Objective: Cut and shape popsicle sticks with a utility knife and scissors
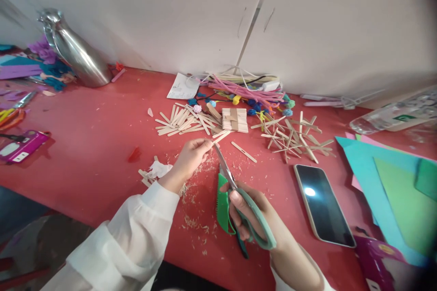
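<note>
My left hand (194, 157) pinches a thin wooden craft stick (221, 137), its far end pointing up and right. My right hand (247, 209) is wrapped round the green handles of a pair of scissors (227, 168), whose blade tips reach close to the stick beside my left fingertips. Under the scissors lies a green cutter-like tool (222, 204). Wood shavings (193, 223) are scattered on the red table (102, 145) around both hands. A single stick with a slit (243, 152) lies right of the blades.
Loose sticks (184, 120), a bundle of sticks (235, 120) and crossed sticks (293, 138) lie behind the hands. At right are a phone (324, 204), coloured paper (362, 177) and a plastic bottle (396, 113). A metal jug (80, 54) stands at back left.
</note>
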The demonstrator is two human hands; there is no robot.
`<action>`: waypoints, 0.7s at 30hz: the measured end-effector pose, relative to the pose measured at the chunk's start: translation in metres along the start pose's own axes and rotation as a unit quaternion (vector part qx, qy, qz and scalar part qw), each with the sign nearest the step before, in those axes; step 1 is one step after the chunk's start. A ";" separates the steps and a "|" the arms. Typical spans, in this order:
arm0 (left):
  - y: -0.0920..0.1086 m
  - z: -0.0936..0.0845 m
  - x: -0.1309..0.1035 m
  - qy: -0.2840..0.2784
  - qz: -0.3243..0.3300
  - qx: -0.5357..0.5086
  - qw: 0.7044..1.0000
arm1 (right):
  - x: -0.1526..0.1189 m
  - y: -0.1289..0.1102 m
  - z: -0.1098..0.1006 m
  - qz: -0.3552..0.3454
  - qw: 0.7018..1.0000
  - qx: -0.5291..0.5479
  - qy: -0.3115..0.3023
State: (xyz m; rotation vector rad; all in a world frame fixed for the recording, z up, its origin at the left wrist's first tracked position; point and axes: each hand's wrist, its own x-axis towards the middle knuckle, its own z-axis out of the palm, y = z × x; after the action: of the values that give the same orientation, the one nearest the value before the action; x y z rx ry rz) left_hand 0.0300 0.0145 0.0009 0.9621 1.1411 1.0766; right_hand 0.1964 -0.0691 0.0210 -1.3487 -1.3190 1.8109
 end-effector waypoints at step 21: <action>-0.003 0.002 0.002 -0.004 0.068 0.014 0.998 | -0.002 0.001 0.000 -0.016 1.000 0.021 0.017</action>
State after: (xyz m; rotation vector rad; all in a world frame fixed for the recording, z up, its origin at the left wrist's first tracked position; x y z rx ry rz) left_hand 0.0326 0.0153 -0.0017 1.0771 1.0989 1.1688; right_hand 0.1973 -0.0716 0.0206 -1.3232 -1.2700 1.7779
